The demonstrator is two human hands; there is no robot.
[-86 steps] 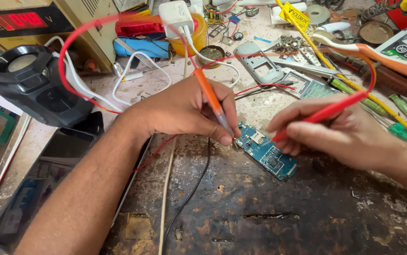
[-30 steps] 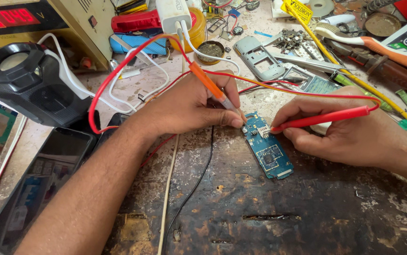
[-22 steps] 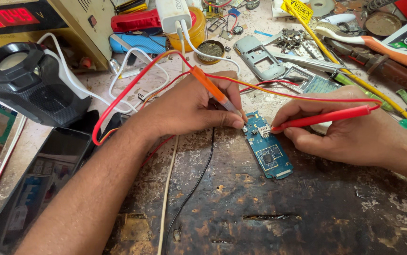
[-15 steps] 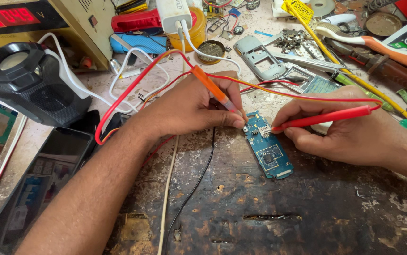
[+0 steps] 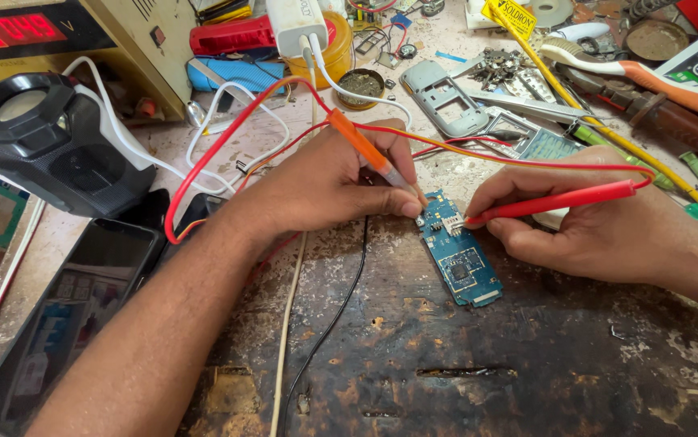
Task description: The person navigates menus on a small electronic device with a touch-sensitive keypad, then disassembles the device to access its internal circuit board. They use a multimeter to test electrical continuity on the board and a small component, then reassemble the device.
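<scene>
Left hand pinching an orange probe between thumb and fingers, tip pressing down at the top-left corner of a small blue circuit board. Right hand closing around a red probe, held low and nearly flat, tip touching the board's upper edge beside a small metal slot. Both hands resting on the worn wooden bench, fingers curled tight on the probes, nothing else in either grip.

Board lying flat and bare on the bench between the two hands, casing already off, a grey phone shell sitting apart further back. Probing looking to be under way on the top end only; the chips lower down the board not being touched at this moment, so likely still to be checked. Impossible to tell from here whether the two tips are making clean contact.

Red and orange leads looping from the probes back over the left wrist. White cable and a thin black wire trailing across the bench just under the left forearm, close enough to be snagging an elbow. Power supply with a red display standing at the back left, a black speaker in front of it, a dark phone lying at the left edge. Toothbrush, screwdrivers and loose metal parts crowding the back right, well apart from the board.
</scene>
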